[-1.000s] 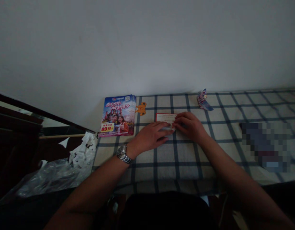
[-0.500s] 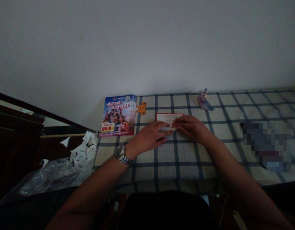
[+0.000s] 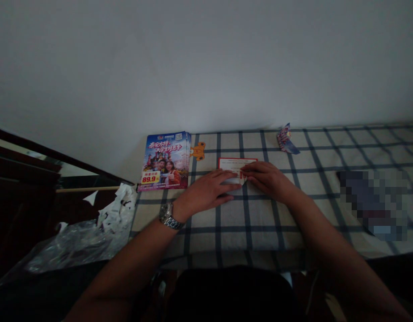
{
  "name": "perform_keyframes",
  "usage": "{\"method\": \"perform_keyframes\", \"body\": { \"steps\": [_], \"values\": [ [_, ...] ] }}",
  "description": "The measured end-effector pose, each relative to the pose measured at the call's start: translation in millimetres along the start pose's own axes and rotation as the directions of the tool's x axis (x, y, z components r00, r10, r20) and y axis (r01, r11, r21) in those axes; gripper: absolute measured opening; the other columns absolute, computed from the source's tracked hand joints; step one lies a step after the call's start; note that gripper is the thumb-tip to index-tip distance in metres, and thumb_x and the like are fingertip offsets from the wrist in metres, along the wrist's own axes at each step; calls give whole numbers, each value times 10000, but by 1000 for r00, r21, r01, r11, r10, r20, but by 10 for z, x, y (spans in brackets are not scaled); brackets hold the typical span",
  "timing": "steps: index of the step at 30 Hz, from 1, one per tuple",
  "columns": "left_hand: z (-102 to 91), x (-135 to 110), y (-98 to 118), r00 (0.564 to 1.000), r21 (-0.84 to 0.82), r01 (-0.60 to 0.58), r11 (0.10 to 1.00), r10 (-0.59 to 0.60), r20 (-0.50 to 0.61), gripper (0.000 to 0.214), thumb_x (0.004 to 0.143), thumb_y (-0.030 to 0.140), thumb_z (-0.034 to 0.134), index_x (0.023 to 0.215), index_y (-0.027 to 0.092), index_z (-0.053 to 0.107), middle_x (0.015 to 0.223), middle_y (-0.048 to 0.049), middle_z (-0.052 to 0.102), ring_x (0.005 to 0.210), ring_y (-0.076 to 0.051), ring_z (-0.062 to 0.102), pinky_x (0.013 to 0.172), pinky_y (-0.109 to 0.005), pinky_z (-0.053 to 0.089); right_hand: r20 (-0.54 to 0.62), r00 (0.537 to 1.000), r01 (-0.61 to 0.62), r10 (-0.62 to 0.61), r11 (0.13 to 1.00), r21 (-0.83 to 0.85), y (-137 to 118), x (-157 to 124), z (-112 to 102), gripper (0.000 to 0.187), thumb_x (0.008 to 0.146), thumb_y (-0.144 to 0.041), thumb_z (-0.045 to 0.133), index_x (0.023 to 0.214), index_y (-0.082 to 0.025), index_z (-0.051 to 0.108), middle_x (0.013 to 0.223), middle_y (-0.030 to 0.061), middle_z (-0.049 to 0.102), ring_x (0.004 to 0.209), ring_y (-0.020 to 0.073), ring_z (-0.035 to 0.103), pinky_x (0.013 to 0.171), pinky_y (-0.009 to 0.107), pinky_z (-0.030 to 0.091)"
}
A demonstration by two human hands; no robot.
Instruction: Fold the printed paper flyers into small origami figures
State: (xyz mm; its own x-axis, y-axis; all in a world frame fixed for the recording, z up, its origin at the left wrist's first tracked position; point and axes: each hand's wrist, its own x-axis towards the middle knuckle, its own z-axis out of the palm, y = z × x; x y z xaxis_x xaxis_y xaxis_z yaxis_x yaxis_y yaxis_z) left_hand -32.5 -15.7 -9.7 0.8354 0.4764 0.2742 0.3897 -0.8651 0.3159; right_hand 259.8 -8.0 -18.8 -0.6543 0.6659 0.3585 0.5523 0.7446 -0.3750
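Observation:
A white card with a red border point(image 3: 238, 163) lies flat on the blue-checked cloth point(image 3: 260, 232). My left hand point(image 3: 204, 192) rests with its fingertips on the card's lower left part, and my right hand point(image 3: 267, 178) presses on its lower right. The fingers hide the card's lower edge, and the paper there looks slightly raised or folded. A stack of glossy colour leaflets point(image 3: 164, 162) lies left of my left hand, and a small orange cartoon cutout point(image 3: 198, 151) sits by it.
A crumpled printed wrapper point(image 3: 285, 139) lies at the cloth's far edge against the white wall point(image 3: 206, 62). A pixelated patch point(image 3: 372, 205) covers something on the right. Crumpled white paper point(image 3: 117, 210) and clear plastic point(image 3: 72, 246) lie off the cloth's left edge.
My right hand has slid right and lower along the card, showing more of its upper right corner. My left hand has shifted slightly left. The leaflets and wrapper have not moved.

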Motion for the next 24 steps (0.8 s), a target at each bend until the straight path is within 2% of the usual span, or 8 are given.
{"method": "perform_keyframes", "body": {
  "steps": [6, 24],
  "values": [
    [14, -6, 5, 1000, 2, 20, 1000, -20, 5, 408, 1043, 372, 606, 1442, 293, 589, 1543, -85, 519, 1439, -276, 487, 1205, -525, 462, 22, 1000, -5, 5, 1000, -1, 3, -14, 9, 322, 1065, -247, 521, 1338, -244, 692, 1359, 100, 705, 1261, 299, 647, 1054, 565, 535],
    [25, 21, 27, 1000, -1, 26, 1000, -26, -10, 378, 1029, 344, 630, 1397, 257, 609, 1527, -96, 538, 1419, -274, 508, 1177, -514, 492, 33, 999, -22, 23, 999, -25, -2, -15, 33, 351, 1041, -223, 553, 1362, -271, 687, 1397, 91, 695, 1293, 307, 639, 1063, 577, 528]
  ]
}}
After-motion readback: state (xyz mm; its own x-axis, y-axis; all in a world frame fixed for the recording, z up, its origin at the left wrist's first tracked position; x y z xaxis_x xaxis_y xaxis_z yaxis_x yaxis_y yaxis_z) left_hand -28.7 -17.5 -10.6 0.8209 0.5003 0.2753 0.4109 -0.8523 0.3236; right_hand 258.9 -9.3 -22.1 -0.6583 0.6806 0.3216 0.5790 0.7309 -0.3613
